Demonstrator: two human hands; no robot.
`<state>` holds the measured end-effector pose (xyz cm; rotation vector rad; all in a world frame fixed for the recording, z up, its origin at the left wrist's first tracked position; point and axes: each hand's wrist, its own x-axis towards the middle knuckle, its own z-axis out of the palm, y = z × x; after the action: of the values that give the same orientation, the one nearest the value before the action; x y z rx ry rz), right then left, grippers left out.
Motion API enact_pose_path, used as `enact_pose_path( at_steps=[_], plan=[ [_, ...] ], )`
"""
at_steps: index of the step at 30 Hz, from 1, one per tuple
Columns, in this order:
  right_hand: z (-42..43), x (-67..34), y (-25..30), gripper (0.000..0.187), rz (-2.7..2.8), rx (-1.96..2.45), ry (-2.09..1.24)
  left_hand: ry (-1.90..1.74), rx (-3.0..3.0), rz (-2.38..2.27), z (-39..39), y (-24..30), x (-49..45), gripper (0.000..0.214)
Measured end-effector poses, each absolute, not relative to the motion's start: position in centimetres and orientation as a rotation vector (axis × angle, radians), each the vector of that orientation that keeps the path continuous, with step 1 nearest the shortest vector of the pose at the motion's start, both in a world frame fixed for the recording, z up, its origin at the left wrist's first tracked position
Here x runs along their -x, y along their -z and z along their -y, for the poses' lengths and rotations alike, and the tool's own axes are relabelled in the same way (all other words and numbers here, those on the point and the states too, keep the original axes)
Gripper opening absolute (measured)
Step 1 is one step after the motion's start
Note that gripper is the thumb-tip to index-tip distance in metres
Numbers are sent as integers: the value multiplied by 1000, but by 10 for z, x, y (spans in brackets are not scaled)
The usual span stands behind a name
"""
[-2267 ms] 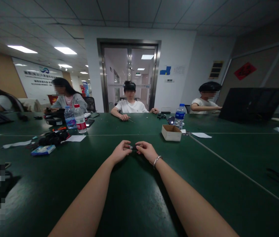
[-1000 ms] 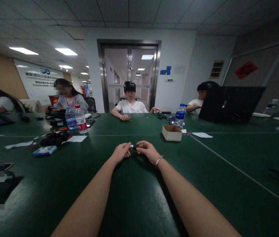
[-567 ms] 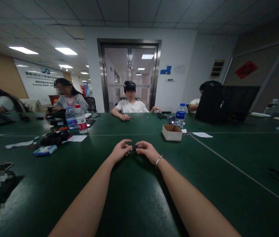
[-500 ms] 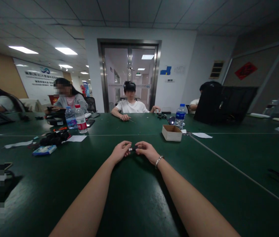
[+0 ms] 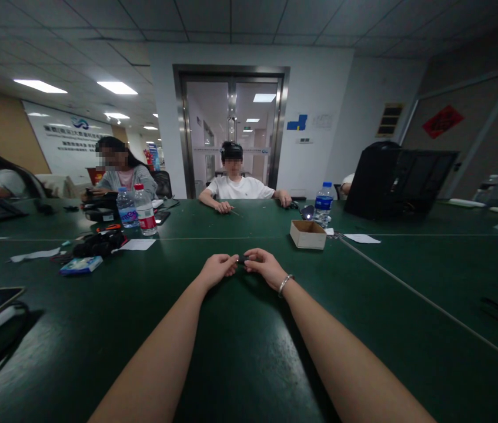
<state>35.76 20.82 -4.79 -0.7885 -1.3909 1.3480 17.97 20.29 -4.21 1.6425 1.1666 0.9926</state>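
Observation:
My left hand (image 5: 217, 269) and my right hand (image 5: 265, 267) meet over the dark green table (image 5: 240, 352), both arms stretched forward. Their fingertips pinch a small dark object (image 5: 241, 261) between them; it is too small to name. A bracelet (image 5: 284, 284) circles my right wrist. Both hands rest low on the tabletop, fingers curled inward.
A small cardboard box (image 5: 306, 234) stands beyond my right hand, a water bottle (image 5: 323, 204) behind it. Two bottles (image 5: 139, 208), black gear (image 5: 97, 243) and papers lie at left. An open laptop (image 5: 401, 183) stands at right. Other people sit around the far side.
My hands stay together on the small object, fingers shifting slightly. The laptop at right has slid leftward, now hiding the person behind it. The view tilted slightly.

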Motion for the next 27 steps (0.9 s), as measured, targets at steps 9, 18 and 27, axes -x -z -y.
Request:
enact_pose_path(
  at_steps=[9, 18, 27],
  plan=[
    [-208, -358, 48, 36, 1398, 777, -1361, -1096, -1699, -1026, -193, 37, -177, 41],
    [-209, -358, 48, 37, 1419, 783, -1347, -1034, -1620, -1190, -202, 44, -179, 53],
    [-208, -358, 47, 37, 1407, 786, -1359, -1095, -1724, -1037, -195, 39, -176, 36]
  ],
)
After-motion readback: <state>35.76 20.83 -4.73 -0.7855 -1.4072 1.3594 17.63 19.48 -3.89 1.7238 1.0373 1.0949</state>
